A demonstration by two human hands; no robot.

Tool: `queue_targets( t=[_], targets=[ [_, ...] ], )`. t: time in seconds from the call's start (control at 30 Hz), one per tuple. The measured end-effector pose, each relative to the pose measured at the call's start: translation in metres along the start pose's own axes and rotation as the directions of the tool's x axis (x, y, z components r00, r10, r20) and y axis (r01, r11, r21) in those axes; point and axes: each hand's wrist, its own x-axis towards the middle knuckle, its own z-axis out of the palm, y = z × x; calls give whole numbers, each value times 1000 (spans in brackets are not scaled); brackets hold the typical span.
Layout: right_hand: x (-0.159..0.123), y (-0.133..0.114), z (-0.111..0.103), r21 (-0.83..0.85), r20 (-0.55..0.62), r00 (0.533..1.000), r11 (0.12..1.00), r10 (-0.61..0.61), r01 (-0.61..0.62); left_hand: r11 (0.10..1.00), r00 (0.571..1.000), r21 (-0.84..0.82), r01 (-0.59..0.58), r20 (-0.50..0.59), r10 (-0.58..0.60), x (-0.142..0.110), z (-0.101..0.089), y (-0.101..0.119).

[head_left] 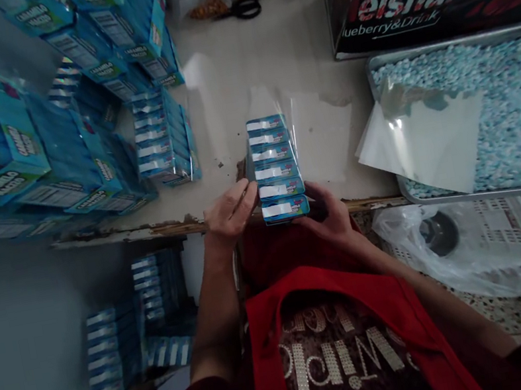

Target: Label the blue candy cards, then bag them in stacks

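Note:
A row of several small blue candy boxes, each with a white strip on top, lies at the table's front edge. Clear plastic film shows along its sides and beyond its far end. My left hand is closed, its bent fingers pressed to the left side of the row near the front. On the opposite side my right hand grips the front end, thumb at the nearest box and fingers along the right side. The row's underside is hidden.
Wrapped stacks of blue candy boxes crowd the left, with a smaller pack beside them. A metal tray of blue-white candies stands right, plastic sheets across it. Scissors and a black carton lie at the back.

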Motion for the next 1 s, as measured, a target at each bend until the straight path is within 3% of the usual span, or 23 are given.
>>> queue_targets(
  t=[0.07, 0.23, 0.37, 0.53, 0.6, 0.67, 0.73, 0.8, 0.9, 1.0],
  targets=[
    [3, -4, -1, -23, 4, 1000, 1000, -12, 12, 998, 1000, -62, -24, -9, 23, 9, 0, -2],
    [7, -13, 0, -127, -22, 1000, 992, -15, 12, 965, 987, -211, 154, 75, -141, 39, -4, -8],
    [8, -12, 2, -126, -27, 999, 992, -24, 20, 952, 979, -250, 179, 141, -147, 59, -15, 0],
    [7, -11, 2, -107, -11, 1000, 994, 7, -8, 995, 995, 51, 81, -70, -77, 43, -35, 34],
    [8, -14, 1, -111, 3, 1000, 994, 7, -6, 991, 978, 44, 125, -173, -116, 22, -39, 44],
    [11, -18, -2, -100, 4, 1000, 995, -3, 3, 966, 940, -68, 249, -224, -258, -1, -34, 46],
    [17, -22, -7, -91, 25, 1000, 996, -7, 9, 873, 883, -277, 401, -139, -449, -21, -22, 40],
    [25, -24, -14, -98, 95, 995, 995, 25, -15, 728, 833, -444, 522, 84, -546, -34, -5, 31],
    [34, -23, -20, -100, 230, 969, 992, 93, -72, 608, 787, -499, 617, 375, -490, -37, 16, 18],
    [35, -21, -17, -46, 268, 958, 995, 101, -92, 550, 738, -498, 671, 522, -428, -27, 22, 14]
  ],
)
